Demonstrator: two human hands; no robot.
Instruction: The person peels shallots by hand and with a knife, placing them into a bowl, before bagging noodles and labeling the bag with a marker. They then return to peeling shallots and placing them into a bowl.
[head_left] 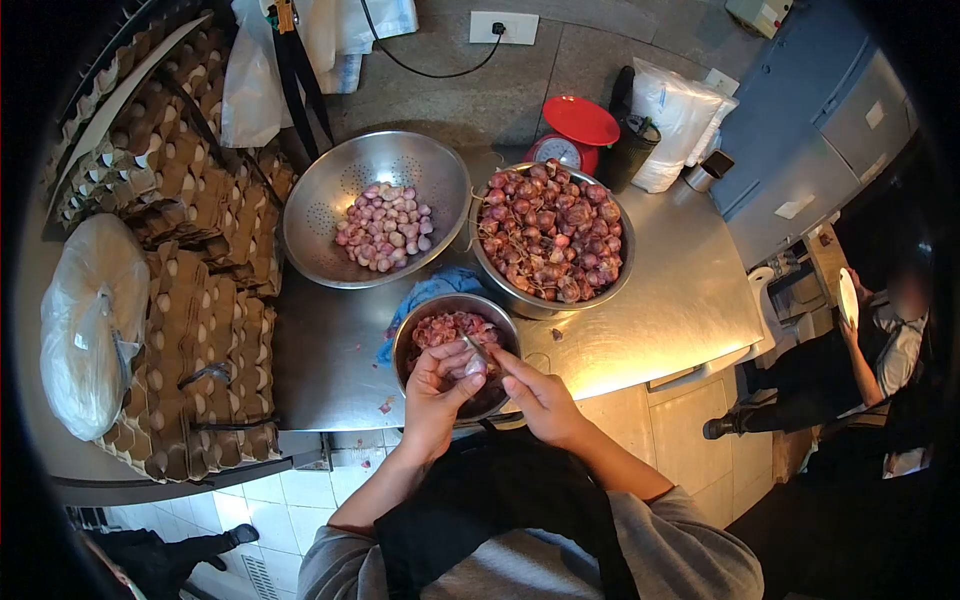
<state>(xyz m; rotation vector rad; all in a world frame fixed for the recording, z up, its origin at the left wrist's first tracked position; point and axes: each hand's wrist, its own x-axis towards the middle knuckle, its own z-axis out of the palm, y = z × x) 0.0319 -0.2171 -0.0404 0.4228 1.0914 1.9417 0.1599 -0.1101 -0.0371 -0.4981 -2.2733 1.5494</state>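
Both hands meet over a steel pot (402, 345) that holds reddish shallot skins (447, 327). Pinched in the fingers of my left hand (438, 392) is a pale, peeled-looking shallot (475, 367). My right hand (538, 393) grips a small knife (479, 348), its blade close against the shallot; most of the handle is hidden in the fingers. Behind the pot, to the left, a steel colander (318, 225) contains many peeled shallots (385, 228). A large steel bowl (625, 250) to the right is heaped with unpeeled red shallots (553, 225).
A blue cloth (430, 285) lies behind the pot on the steel counter (680, 300). Stacked egg trays (205, 350) and a white plastic bag (95, 320) fill the left side. A red scale (580, 122) stands at the back. At right, a person (870, 350) holds a plate.
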